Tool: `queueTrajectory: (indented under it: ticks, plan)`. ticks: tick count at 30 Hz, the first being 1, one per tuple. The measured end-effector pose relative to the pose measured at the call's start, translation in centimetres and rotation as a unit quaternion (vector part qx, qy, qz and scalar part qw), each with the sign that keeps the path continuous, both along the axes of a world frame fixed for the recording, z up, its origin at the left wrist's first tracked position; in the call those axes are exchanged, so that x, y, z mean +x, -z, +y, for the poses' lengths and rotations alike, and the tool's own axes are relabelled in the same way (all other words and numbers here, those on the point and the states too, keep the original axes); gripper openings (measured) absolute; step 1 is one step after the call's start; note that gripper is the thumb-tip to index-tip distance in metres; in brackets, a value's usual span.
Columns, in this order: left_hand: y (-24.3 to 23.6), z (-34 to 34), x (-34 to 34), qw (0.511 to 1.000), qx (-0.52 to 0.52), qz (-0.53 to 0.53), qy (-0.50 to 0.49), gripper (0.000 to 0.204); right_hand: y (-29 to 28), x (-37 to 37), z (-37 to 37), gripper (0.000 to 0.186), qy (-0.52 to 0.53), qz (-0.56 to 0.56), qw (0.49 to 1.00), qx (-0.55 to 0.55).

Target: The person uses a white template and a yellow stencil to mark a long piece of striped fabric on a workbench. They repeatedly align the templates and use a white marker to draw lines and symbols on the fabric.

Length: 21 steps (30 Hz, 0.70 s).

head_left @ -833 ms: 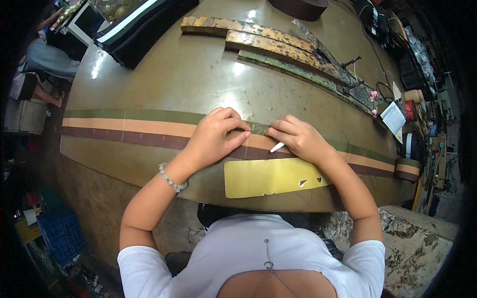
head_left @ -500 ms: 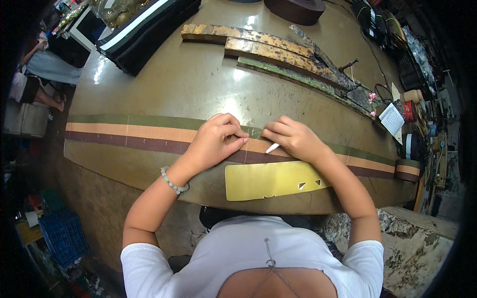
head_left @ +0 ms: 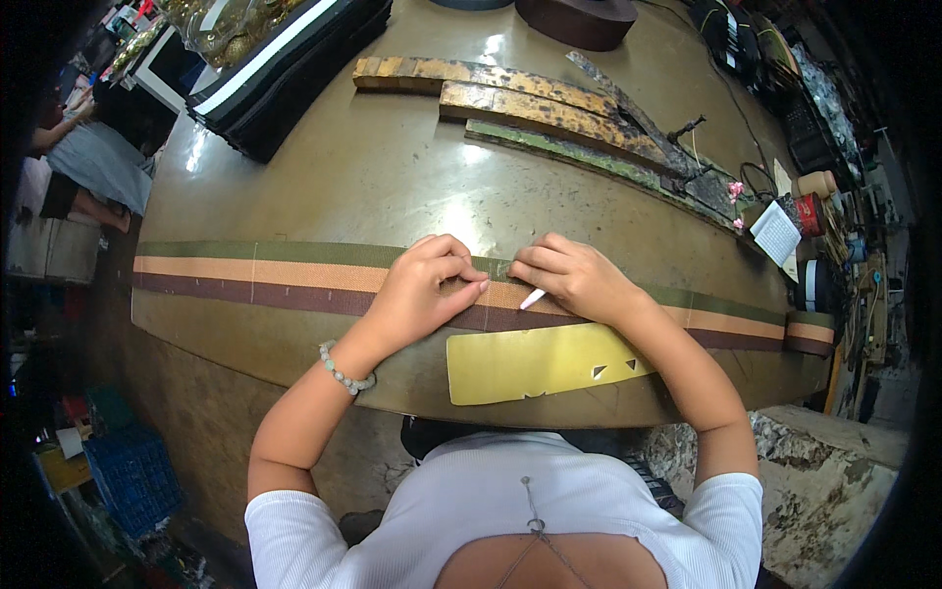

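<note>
Shift: both my hands stayed on the striped webbing (head_left: 294,280).
Left hand (head_left: 422,290): fingertips curled, pinning the webbing.
Right hand (head_left: 574,275): gripped white chalk (head_left: 531,298) above the yellow template (head_left: 530,361).
Risk: webbing could creep, skewing my mark.

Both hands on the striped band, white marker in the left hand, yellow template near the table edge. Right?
Not quite: the head view shows the white marker in the right hand, not the left hand. Both hands do rest on the striped band, and the yellow template lies near the table edge.

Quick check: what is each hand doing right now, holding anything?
Left hand: fingers curled, pressing down on the striped webbing band; grips nothing.
Right hand: closed on a small white marking stick, tip on the band.
</note>
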State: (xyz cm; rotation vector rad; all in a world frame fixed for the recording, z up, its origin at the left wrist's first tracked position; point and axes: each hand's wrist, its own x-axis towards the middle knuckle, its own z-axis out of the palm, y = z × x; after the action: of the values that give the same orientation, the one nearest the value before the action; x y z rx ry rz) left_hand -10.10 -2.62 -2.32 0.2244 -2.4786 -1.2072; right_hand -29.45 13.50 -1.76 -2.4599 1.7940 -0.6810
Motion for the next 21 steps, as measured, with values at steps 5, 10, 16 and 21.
queueTrajectory:
  ticks: [5,10,16,21]
  plan:
    - [0.0,0.0,0.0,1.000,-0.001,0.009,-0.002,0.010,-0.1,-0.6,-0.1,0.031,-0.010,0.014,1.000,0.007]
    - [-0.1,-0.1,0.0,1.000,0.005,-0.006,0.004,0.010,0.0,-0.9,-0.1,0.034,-0.009,0.000,1.000,-0.016]
    - [-0.2,0.0,0.0,1.000,-0.004,0.000,0.001,0.010,-0.1,-1.2,-0.2,0.031,-0.013,0.014,1.000,-0.007]
    - [0.0,0.0,-0.1,1.000,0.004,0.002,-0.004,0.010,-0.1,-1.0,-0.5,0.034,-0.044,0.007,0.999,-0.022]
